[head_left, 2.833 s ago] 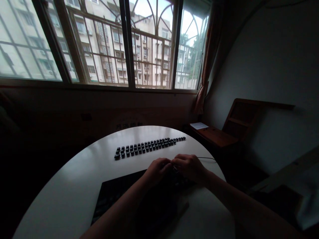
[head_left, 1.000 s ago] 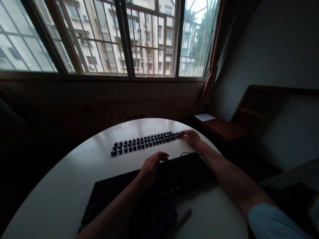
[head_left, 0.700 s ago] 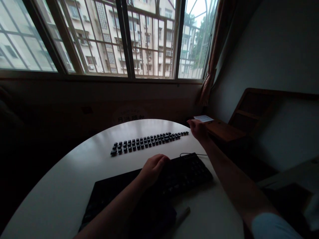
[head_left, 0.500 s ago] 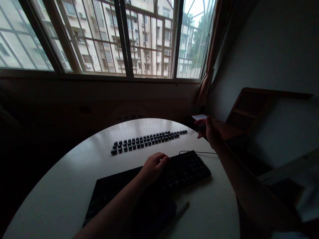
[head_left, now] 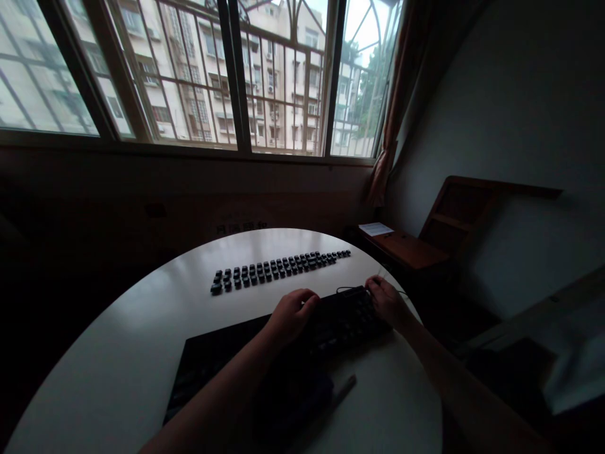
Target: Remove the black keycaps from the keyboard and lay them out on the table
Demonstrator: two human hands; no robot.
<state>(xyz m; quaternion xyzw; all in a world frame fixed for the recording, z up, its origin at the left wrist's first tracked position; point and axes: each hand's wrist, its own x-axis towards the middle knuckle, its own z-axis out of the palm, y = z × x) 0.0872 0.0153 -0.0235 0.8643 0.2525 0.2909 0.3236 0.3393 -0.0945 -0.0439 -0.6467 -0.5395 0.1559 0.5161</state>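
Observation:
A black keyboard (head_left: 222, 347) lies at a slant on the round white table (head_left: 118, 334). My left hand (head_left: 295, 309) is closed over its far edge near the middle, fingers curled and partly hidden. At the keyboard's right end, my right hand (head_left: 385, 296) pinches a small tool with thin wires (head_left: 382, 272), which looks like a keycap puller. Its fingertips are over the far right corner; whether the tool touches a key cannot be made out. Beyond the keyboard, black keycaps (head_left: 269, 270) stand in long slanting rows.
A dark object (head_left: 293, 403), too dim to name, lies in front of the keyboard, with a slim stick-like thing (head_left: 345, 389) beside it. A cable (head_left: 345, 289) runs behind the keyboard. To the right stands a wooden chair (head_left: 416, 247) with a white paper (head_left: 375, 229) on its seat.
My right hand has come down and nearer, from above the table's right edge to the keyboard's right end. My left hand stays in place. The view has shifted slightly.

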